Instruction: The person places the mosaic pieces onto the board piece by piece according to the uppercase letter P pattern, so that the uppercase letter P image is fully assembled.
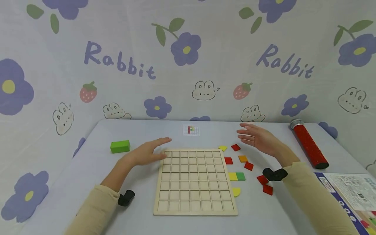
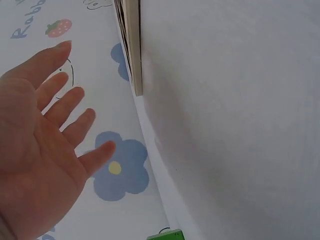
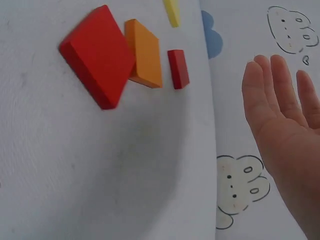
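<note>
Tiles (image 1: 248, 166): five red, three yellow, one orange, one green.

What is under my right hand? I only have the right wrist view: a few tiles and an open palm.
Observer: Nothing in its grasp. In the head view the right hand hovers open above the table, just past the loose coloured tiles.
Operator: Where's the board?
Observer: The wooden grid board lies flat at the table's middle, left of those tiles, with every cell empty.
Operator: And the left hand?
Observer: The left hand is open, fingers straight, at the board's far left corner. A green block sits further left.
</note>
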A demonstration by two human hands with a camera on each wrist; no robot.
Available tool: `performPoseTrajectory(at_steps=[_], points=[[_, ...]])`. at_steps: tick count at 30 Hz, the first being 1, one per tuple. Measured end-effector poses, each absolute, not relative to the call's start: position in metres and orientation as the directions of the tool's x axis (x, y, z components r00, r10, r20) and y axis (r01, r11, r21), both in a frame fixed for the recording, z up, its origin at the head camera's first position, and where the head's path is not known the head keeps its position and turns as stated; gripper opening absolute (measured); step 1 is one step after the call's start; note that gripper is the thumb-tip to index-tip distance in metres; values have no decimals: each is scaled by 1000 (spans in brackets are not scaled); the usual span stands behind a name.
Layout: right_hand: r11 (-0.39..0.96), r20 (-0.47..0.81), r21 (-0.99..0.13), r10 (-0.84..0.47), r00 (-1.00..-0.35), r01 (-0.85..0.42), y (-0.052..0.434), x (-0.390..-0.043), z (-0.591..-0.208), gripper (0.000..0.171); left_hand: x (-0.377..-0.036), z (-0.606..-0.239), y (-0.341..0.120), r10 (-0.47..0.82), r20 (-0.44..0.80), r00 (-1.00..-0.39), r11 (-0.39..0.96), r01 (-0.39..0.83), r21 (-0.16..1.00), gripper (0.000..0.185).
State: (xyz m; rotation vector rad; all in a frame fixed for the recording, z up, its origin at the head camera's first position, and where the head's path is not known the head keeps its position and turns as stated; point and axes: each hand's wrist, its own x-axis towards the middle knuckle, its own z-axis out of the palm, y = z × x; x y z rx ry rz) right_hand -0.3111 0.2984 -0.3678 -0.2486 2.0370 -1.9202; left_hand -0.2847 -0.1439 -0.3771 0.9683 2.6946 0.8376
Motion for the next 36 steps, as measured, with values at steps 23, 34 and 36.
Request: performPoseTrajectory(at_steps=[23,34,36], points=[[633,-86,-714,-505,-859,-301,242,-332,-396,45,-270,-383,-132,622,-287,-728,734,417,536,75],[724,-105,-621,-455,-884,-299,232,-328,-393,39,-272,-384,-130,602,-314,-734,761,406,506,73],[738,-118,-614,-436,-892,-279,231,-328,-392,39,-271,-384,-130,598,-316,-736,764,404,504,73]])
